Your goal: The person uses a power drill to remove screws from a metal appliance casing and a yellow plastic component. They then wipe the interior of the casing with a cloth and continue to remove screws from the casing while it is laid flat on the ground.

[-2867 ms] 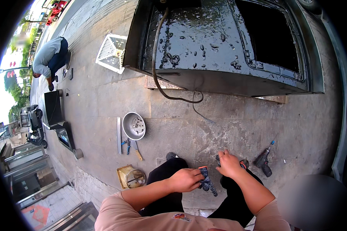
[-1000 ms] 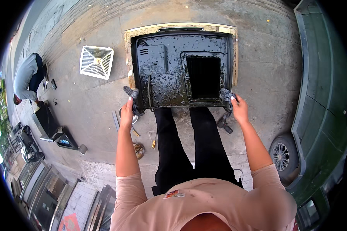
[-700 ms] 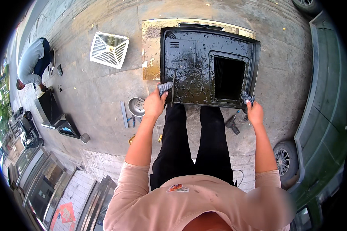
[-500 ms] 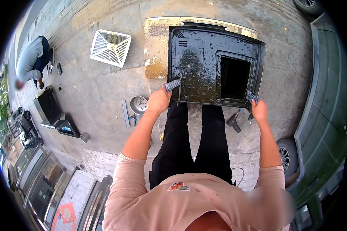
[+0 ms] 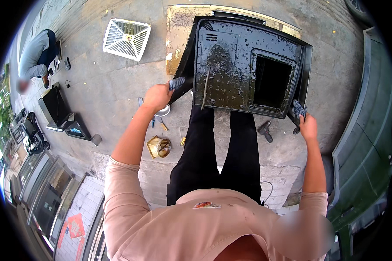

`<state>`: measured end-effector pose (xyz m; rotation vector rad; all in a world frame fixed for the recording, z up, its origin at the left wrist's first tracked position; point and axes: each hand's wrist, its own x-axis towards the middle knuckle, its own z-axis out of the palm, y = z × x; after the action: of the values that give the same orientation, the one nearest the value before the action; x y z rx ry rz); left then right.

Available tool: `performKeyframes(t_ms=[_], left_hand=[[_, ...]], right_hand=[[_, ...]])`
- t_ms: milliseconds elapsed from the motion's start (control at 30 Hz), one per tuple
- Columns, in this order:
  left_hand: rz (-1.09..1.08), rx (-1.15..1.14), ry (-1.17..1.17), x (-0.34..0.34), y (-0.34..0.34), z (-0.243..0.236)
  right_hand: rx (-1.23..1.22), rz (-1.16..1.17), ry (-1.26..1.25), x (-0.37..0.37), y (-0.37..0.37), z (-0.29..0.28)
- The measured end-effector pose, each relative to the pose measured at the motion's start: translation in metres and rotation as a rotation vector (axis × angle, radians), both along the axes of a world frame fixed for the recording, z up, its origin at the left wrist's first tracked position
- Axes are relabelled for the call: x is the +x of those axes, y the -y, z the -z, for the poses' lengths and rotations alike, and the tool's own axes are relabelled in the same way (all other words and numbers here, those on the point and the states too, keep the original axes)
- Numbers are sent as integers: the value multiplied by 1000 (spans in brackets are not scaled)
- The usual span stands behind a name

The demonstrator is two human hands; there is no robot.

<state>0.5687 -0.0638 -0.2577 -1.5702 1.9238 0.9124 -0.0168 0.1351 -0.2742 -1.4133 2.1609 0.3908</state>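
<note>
A black metal casing (image 5: 224, 69) stands in front of my legs, its face wet-looking and spotted with droplets. The face has a square opening (image 5: 272, 82) on the right and a thin rod (image 5: 205, 89) on the left. At the left, my left hand (image 5: 157, 95) is closed on the edge of the casing's dark side panel (image 5: 186, 71), which stands out from the face. My right hand (image 5: 308, 125) is closed at the lower right edge, by the right side panel. Grey knitted material covers the fingers of both hands; their tips are partly hidden.
A stained beige board (image 5: 176, 39) lies under the casing. On the floor are a white grille (image 5: 127, 39), a power drill (image 5: 265, 131), a metal bowl (image 5: 163, 112) and a brownish cup-like part (image 5: 163, 148). At far left a person (image 5: 35, 54) bends near dark boxes (image 5: 54, 106).
My hands have moved apart, the left outward to the left and the right outward to the right. The side panels now stand farther out from the face. The brownish part has come into view.
</note>
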Motion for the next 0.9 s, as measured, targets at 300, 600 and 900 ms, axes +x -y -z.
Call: performKeyframes(t_ms=[300, 600, 900], left_hand=[[148, -52, -50, 4, 1, 9], [30, -120, 1, 31, 16, 15], [126, -105, -94, -6, -7, 7]], right_hand=[[-48, -78, 22, -22, 4, 0], [-80, -45, 58, -47, 8, -1], [-10, -130, 153, -20, 10, -2]])
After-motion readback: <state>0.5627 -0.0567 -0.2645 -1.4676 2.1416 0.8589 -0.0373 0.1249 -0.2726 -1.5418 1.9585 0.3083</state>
